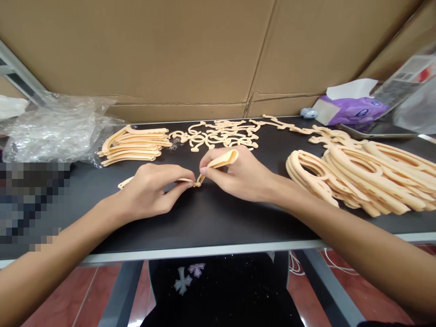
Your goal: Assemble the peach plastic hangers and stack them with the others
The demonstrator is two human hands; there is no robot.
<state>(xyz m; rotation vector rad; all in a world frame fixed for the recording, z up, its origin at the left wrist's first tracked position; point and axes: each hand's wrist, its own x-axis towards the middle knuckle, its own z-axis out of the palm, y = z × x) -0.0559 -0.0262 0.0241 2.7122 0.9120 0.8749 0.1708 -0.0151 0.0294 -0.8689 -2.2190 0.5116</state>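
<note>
My left hand (153,188) pinches a thin cream plastic piece (125,183); one end shows left of the hand and the other past the fingertips. In my right hand (243,177) is a cream plastic arm (223,159), hollow along its edge and tilted up to the right. The ends of the two pieces meet between my fingertips, just above the black table (218,218). Whether they are joined I cannot tell. Behind my hands lie several small S-shaped cream hooks (221,136). A stack of cream arms (136,145) lies beyond my left hand.
Large cream looped pieces (368,177) are heaped on the right. At the back right stands a purple tissue pack (357,109) near a small grey-blue object (308,112). Clear plastic wrap (57,129) lies at the left. A cardboard wall (163,54) closes off the back.
</note>
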